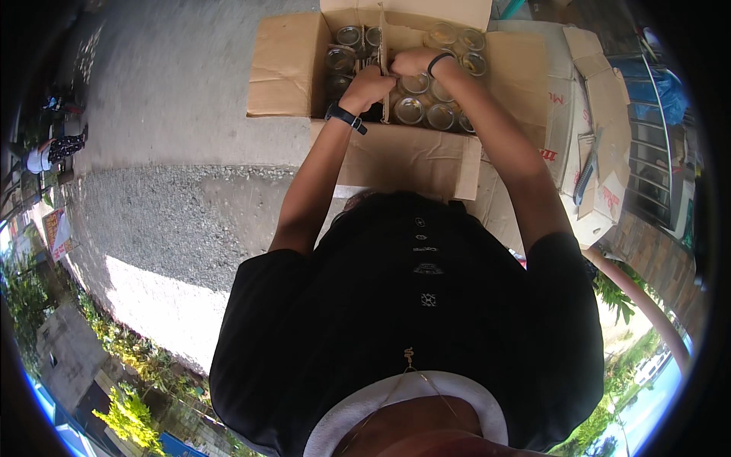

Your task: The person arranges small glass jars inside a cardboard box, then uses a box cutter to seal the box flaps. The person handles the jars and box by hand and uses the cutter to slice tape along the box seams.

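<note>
At the frame's upper middle, the left hand [367, 90] and right hand [415, 62] are curling near the divider [384, 32] in the box [407, 152] of jars [410, 112], each grip (fingertips hidden) leaving me unable to tell its hold.

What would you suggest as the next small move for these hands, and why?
Perhaps steady the cardboard divider before shifting anything: the left hand and right hand meet beside it, and glass jars stand close on its right side. Exactly what the hands grip is hard to tell.
</note>
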The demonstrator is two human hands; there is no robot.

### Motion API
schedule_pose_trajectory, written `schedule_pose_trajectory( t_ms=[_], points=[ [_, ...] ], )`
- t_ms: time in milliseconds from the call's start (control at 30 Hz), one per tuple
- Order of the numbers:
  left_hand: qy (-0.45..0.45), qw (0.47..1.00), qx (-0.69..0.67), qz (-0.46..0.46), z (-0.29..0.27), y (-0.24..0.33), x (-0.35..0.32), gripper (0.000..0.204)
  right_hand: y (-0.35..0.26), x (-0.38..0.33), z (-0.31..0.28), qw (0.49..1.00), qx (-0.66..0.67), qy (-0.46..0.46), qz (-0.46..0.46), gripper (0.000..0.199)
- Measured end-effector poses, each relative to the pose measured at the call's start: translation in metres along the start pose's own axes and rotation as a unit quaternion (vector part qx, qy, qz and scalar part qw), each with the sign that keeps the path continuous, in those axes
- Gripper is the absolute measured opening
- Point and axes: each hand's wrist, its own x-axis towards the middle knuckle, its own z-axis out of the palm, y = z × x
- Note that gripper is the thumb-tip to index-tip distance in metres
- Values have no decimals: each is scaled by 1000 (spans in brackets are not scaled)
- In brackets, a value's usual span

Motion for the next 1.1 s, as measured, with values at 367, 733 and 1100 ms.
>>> schedule_pose_trajectory(
  t_ms=[367,733,1100],
  points=[
    [-20,970,225,91,26,28,-8,42,1,-91,27,975,-14,221,-22,29],
    [26,954,272,121,51,1,8,45,12,-82,45,950,-25,309,-19,37],
    [147,981,123,13,68,9,-22,67,11,-97,84,904,1,428,11,32]
  ],
)
